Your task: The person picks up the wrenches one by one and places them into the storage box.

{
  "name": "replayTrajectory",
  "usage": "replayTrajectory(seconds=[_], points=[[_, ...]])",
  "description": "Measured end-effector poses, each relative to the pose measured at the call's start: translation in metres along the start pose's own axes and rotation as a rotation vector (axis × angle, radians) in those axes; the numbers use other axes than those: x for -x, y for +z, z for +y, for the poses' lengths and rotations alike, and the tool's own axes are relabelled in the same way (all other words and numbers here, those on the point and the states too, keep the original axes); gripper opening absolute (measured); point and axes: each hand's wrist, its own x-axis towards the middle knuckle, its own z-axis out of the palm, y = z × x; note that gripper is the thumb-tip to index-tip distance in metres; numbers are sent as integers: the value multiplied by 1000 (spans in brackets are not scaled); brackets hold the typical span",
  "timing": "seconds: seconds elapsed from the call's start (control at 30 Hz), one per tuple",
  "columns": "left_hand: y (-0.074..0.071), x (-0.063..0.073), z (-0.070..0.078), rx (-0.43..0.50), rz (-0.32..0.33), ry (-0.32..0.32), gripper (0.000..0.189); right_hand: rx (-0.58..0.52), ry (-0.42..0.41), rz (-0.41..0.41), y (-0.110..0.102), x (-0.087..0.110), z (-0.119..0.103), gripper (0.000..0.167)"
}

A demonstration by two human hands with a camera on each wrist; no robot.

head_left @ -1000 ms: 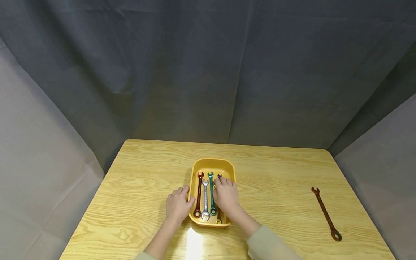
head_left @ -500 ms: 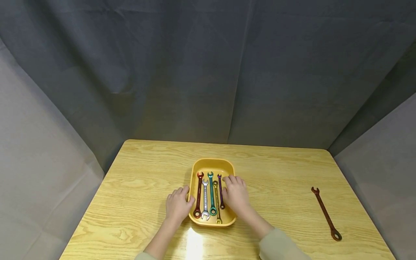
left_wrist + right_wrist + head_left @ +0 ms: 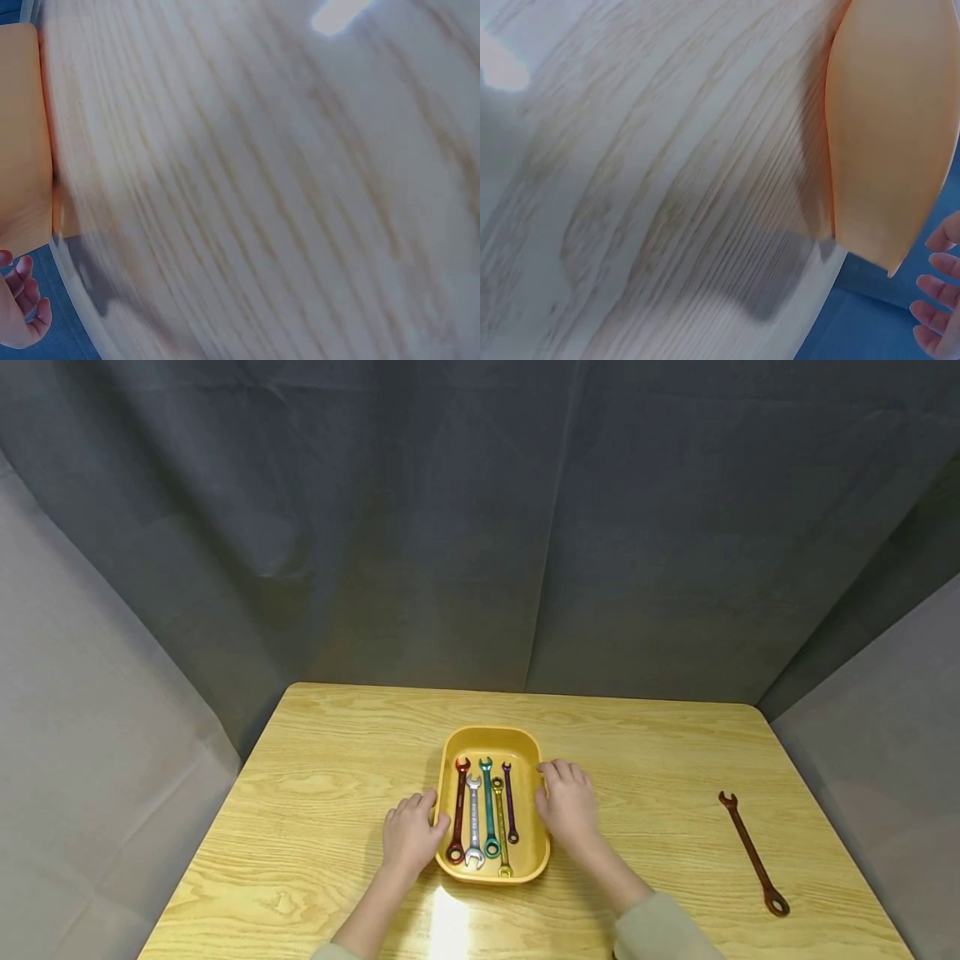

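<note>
A yellow tray [image 3: 489,881] lies near the front of the table. In it, side by side, lie a red wrench [image 3: 460,810], a silver wrench [image 3: 474,822], a green wrench [image 3: 489,810], a gold wrench [image 3: 502,831] and a purple wrench [image 3: 510,803]. My left hand [image 3: 411,832] rests at the tray's left side, thumb by the rim, fingers loosely bent. On the opposite side my right hand [image 3: 567,806] is near or touching the right rim, its fingers relaxed and holding nothing. Both wrist views show the tray's outer wall with fingers just beyond it.
A brown wrench [image 3: 753,853] lies alone on the right part of the wooden table [image 3: 337,752]. Dark grey cloth [image 3: 420,527] hangs behind the table, with lighter panels at both sides.
My right hand has drawn back rightward from over the gold and purple wrenches to the tray's right rim, uncovering them. The left hand and the tray have stayed in place.
</note>
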Motion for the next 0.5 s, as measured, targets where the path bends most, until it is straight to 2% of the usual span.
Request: replayTrajectory(seconds=[0.2, 0.5], points=[[0, 0, 0, 5, -21, -6, 34, 5, 12, 36, -3, 2, 15, 27], [1, 0, -1, 4, -10, 1, 35, 4, 63, 23, -12, 8, 34, 28]])
